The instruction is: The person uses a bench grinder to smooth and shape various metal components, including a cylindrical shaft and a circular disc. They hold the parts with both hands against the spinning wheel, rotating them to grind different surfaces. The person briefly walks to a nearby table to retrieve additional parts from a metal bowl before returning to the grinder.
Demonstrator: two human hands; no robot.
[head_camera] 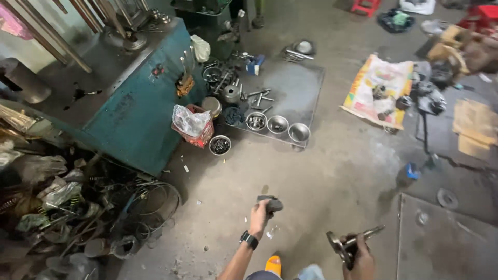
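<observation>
Down low over a grey concrete floor (332, 171), left hand (259, 211), with a black wristwatch (249, 239), closed around a dark, blunt metal part (271, 203), perhaps a small hammer head; too blurred to tell. Right hand (360, 256), apart from the left, gripped a greasy metal shaft piece (353, 241) near the bottom edge. Farther up the floor, three steel bowls (277, 124) sat along the near edge of a metal sheet (295, 88), beside a teal machine cabinet (140, 114).
</observation>
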